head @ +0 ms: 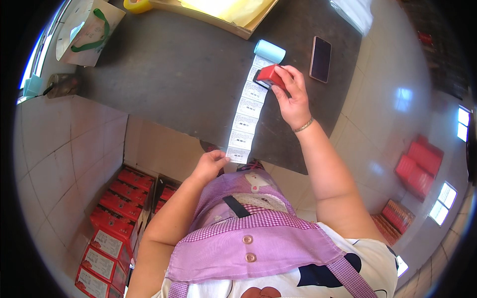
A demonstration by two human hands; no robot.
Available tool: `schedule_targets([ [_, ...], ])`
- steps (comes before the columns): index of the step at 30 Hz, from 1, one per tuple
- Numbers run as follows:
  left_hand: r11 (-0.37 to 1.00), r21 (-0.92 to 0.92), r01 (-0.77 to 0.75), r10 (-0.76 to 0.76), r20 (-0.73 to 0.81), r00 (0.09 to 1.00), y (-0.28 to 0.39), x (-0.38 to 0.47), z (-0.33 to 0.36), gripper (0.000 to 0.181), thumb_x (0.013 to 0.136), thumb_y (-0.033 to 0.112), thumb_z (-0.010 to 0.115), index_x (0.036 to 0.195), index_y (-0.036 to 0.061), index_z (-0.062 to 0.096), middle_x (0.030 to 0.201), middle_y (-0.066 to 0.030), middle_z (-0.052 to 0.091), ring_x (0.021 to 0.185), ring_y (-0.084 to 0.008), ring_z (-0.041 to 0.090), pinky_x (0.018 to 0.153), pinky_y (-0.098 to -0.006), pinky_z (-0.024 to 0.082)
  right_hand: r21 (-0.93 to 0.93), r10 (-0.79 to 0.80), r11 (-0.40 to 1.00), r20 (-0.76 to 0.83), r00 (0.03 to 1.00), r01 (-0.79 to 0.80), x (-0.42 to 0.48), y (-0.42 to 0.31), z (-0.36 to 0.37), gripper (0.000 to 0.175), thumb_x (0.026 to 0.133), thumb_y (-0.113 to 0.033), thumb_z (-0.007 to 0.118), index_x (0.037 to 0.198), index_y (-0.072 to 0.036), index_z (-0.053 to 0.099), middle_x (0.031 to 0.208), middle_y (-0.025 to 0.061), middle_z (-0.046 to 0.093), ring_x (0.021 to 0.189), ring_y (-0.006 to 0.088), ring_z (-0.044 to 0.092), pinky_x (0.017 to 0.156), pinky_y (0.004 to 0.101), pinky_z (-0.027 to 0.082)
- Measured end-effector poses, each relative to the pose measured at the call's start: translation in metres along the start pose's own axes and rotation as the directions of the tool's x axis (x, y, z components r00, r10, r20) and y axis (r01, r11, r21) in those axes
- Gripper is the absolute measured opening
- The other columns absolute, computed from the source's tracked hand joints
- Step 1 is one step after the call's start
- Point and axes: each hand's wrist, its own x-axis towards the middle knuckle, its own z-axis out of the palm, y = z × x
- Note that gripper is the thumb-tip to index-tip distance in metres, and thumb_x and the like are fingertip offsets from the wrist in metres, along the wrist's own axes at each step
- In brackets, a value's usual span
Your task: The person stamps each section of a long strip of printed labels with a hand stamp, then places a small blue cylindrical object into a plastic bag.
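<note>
A strip of printed labels (244,116) runs across the dark tabletop from a pale blue label roll (269,51) towards me. Its near end hangs at the table's front edge, where my left hand (209,165) pinches the corner between thumb and fingers. My right hand (294,97) grips a red self-inking stamp (271,76), tilted over the strip just below the roll. Whether the stamp's face touches the paper cannot be seen. Dark marks show on several labels nearer to me.
A smartphone (320,59) lies right of the roll. Behind stands a cardboard box (238,29) with yellow sheets, beside a yellow tape roll (138,5). A paper bag (87,35) and a metal can (61,85) stand left. Red cartons (115,208) are stacked on the floor.
</note>
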Motion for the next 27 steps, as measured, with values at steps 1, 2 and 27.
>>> schedule_targets([
  [1,1.000,0.003,0.009,-0.009,0.002,1.000,0.000,0.001,0.000,0.021,0.092,0.019,0.068,0.100,-0.0008,0.070,0.089,-0.0052,0.070,0.083,-0.0125,0.060,0.078,-0.0293,0.049,-0.002,-0.010,1.000,-0.003,1.000,0.010,0.003,0.007,0.002,0.049,0.081,0.002,0.074,0.127,-0.008,0.063,0.123,0.0136,0.054,0.110,0.0287,0.058,0.094,0.0359,0.050],
  [2,1.000,0.006,0.018,-0.018,0.003,1.000,0.001,0.001,0.000,0.021,0.092,0.019,0.068,0.100,-0.0007,0.070,0.089,-0.0051,0.070,0.083,-0.0123,0.060,0.078,-0.0292,0.049,-0.027,-0.024,0.999,0.009,1.000,0.024,0.005,0.012,0.004,0.050,0.080,0.002,0.074,0.127,-0.009,0.063,0.123,0.0130,0.055,0.110,0.0290,0.057,0.094,0.0363,0.050],
  [27,0.995,-0.006,-0.095,0.094,-0.098,0.991,0.017,0.010,0.023,0.022,0.094,0.020,0.066,0.102,-0.0001,0.068,0.088,-0.0013,0.068,0.080,-0.0091,0.056,0.075,-0.0265,0.047,0.628,0.629,0.302,0.433,0.645,-0.717,0.043,0.031,-0.003,0.039,0.101,-0.017,0.056,0.137,-0.002,0.053,0.125,0.0083,0.065,0.115,0.0181,0.061,0.100,0.0335,0.047],
])
